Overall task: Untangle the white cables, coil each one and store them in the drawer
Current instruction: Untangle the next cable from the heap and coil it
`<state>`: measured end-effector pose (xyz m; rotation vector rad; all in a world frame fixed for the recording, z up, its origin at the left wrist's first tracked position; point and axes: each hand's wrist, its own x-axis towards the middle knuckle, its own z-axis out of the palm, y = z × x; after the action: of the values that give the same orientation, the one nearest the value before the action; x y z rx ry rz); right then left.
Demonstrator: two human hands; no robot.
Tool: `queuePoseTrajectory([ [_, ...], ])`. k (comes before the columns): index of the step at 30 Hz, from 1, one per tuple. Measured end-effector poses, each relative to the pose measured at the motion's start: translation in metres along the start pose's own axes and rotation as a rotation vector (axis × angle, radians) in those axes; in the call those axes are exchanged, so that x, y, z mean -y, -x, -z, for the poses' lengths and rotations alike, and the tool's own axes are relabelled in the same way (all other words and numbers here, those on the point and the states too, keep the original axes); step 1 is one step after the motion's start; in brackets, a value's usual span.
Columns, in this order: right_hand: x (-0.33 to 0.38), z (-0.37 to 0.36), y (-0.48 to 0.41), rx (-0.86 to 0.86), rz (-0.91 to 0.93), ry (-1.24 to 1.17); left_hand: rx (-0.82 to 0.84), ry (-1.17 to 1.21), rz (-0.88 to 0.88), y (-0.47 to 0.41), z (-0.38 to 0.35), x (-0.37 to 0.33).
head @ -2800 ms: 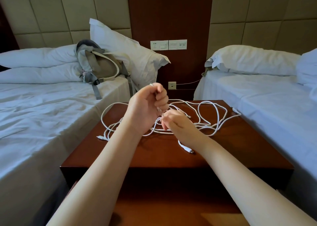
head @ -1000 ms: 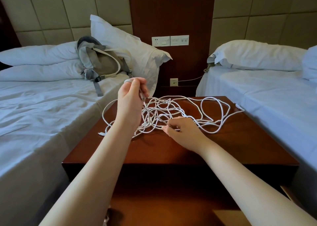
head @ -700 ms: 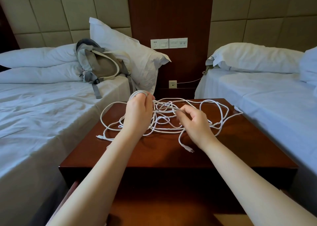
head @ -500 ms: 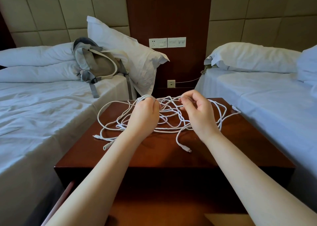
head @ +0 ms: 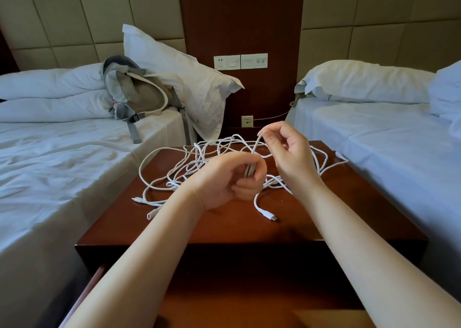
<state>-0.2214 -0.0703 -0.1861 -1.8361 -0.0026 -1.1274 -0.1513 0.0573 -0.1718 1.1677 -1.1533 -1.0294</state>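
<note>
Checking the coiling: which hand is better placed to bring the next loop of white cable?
Probably the right hand: it pinches a strand of the tangled white cables lifted above the red-brown wooden nightstand, while the left hand grips the gathered loops.

The white cables [head: 199, 153] sprawl over the back half of the bench [head: 224, 230], with loops reaching its left, rear and right edges, so you have no clean path there. Your left hand [head: 224, 178] and right hand [head: 291, 153] fill the air over the bench's middle. The bench's front strip is bare wood apart from a plug end [head: 270, 216]. The left bed [head: 62, 165] and right bed [head: 399, 153] stand close against the bench's sides. Below the bench's front edge, the drawer [head: 237, 310] stands open beneath your forearms.
</note>
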Motion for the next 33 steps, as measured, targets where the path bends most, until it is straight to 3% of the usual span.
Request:
queuePoseTrajectory([
  [4,-0.009,-0.012,0.008,0.158,-0.07,-0.024,0.106,0.224,-0.147,0.003,-0.001,-0.01],
  [7,-0.012,-0.02,0.016,0.262,-0.11,0.037,0.031,0.361,-0.297,0.005,0.0,-0.019],
  [12,-0.019,-0.027,0.025,0.466,-0.09,0.3,-0.458,0.39,-0.483,-0.002,0.01,-0.022],
  [16,-0.026,-0.031,0.031,0.495,-0.043,0.416,-0.773,0.387,-0.559,-0.004,0.024,-0.016],
  [20,-0.031,-0.027,0.028,0.419,0.048,0.558,-1.13,-0.013,-0.633,0.001,0.032,-0.009],
  [24,-0.035,-0.029,0.028,0.109,0.259,0.614,-1.333,-0.538,-0.564,0.001,0.03,-0.003],
  [26,-0.038,-0.029,0.024,-0.007,0.254,0.567,-1.315,-0.783,-0.527,0.001,0.027,0.0],
  [29,-0.038,-0.024,0.019,-0.101,0.136,0.366,-1.156,-1.097,-0.414,-0.001,0.02,0.003],
  [33,-0.027,-0.016,0.012,-0.133,0.007,0.212,-0.991,-1.223,-0.13,-0.007,0.015,0.006],
])
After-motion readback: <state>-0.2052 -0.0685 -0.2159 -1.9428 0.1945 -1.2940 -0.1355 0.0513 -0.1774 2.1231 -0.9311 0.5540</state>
